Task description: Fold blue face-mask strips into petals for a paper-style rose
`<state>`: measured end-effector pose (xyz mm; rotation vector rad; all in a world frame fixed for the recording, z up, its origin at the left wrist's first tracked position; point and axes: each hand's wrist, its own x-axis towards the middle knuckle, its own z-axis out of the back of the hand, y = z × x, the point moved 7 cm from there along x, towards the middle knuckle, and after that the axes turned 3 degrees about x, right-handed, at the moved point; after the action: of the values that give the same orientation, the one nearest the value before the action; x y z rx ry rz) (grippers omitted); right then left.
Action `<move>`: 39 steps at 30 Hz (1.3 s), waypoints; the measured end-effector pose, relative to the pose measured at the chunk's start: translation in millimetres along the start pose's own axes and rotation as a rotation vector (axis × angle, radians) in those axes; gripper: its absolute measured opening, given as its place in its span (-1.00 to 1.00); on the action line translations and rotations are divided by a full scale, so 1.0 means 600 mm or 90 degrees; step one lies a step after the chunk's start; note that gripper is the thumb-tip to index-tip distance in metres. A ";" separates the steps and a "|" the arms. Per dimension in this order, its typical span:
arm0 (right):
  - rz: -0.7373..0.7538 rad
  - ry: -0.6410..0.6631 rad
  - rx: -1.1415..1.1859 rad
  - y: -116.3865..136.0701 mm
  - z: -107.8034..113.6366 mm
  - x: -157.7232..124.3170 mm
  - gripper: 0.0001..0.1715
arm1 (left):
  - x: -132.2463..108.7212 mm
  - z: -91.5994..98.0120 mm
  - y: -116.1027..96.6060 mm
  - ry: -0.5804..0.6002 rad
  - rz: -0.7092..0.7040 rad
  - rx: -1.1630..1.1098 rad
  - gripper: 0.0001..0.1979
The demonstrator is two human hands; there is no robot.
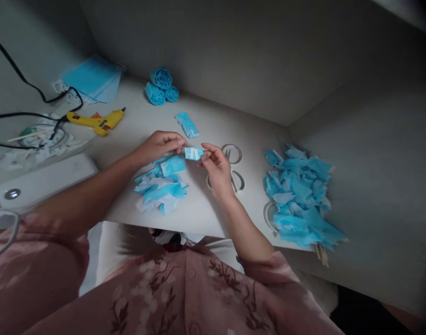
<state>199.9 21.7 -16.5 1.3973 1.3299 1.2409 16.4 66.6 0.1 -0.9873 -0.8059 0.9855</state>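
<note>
A small piece of blue and white mask fabric [193, 153] with white strips on it is pinched between the thumb and fingers of my right hand [218, 170]. My left hand [166, 145] is closed, its fingertips together at the left end of that piece; what lies between them is too small to make out. Just beyond, a blue folded fabric strip [187, 124] lies on the table. Below my left hand is a loose pile of blue and white fabric pieces [162, 186]. Scissors [238, 180] lie partly hidden behind my right hand.
A yellow glue gun [97, 122], blue face masks [92, 77], white scraps [35, 149] and a white device [47, 179] are on the left. Blue fabric roses [161, 86] stand at the back. A large blue fabric heap [300, 190] with sticks [322, 256] lies right.
</note>
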 end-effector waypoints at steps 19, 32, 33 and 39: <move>0.036 -0.003 -0.026 0.001 0.005 0.010 -0.56 | 0.003 -0.019 -0.005 0.023 -0.047 -0.004 -0.76; 0.042 -0.009 -0.040 -0.009 0.019 0.023 -0.46 | 0.003 -0.027 0.000 0.014 -0.047 -0.048 -0.68; 0.041 -0.009 -0.039 -0.008 0.019 0.022 -0.46 | 0.003 -0.028 0.000 0.010 -0.044 -0.046 -0.69; 0.053 0.004 -0.040 0.001 0.014 0.019 -0.46 | 0.000 -0.027 -0.002 -0.018 -0.029 -0.032 -0.68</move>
<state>207.8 33.7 -16.1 1.4176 1.2364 1.3316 31.3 61.5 -4.8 -0.9963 -0.8769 0.9462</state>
